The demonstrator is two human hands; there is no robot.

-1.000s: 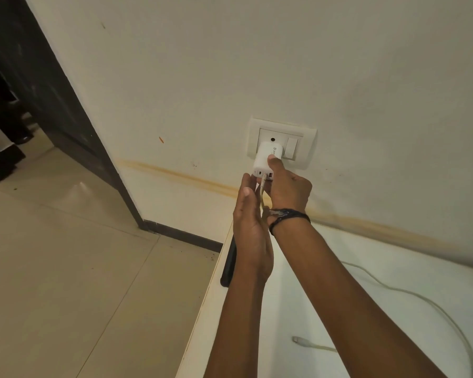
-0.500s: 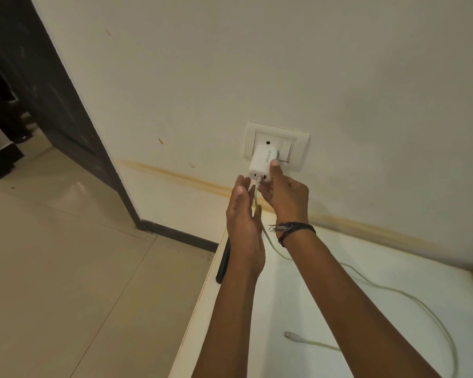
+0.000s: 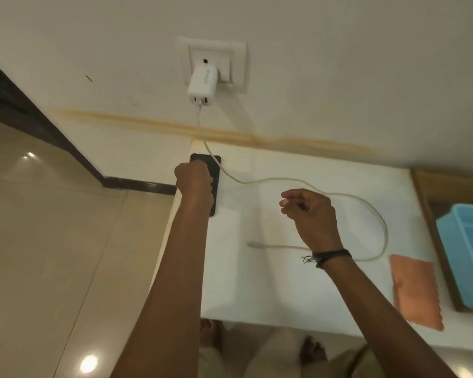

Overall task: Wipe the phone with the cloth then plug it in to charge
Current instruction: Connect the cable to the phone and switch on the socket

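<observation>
A black phone (image 3: 215,170) lies at the far left corner of the white table (image 3: 284,282), and my left hand (image 3: 194,184) is closed around its left edge. A white charger (image 3: 202,84) sits in the wall socket (image 3: 238,66). Its white cable (image 3: 377,216) drops to the table, crosses the phone's top corner, loops right and ends in a free plug (image 3: 255,244) lying on the table. My right hand (image 3: 309,211) hovers over the table's middle with fingers curled, holding nothing. An orange cloth (image 3: 414,290) lies flat at the right.
A light blue tub (image 3: 467,249) sits in a wooden frame right of the table. The tiled floor (image 3: 52,241) and a dark doorway edge are to the left. Bare feet show below the table's near edge.
Both hands have left the charger at the socket and come down. The left hand has taken hold of the phone; the right hand has pulled back over the table. The view has tilted downward.
</observation>
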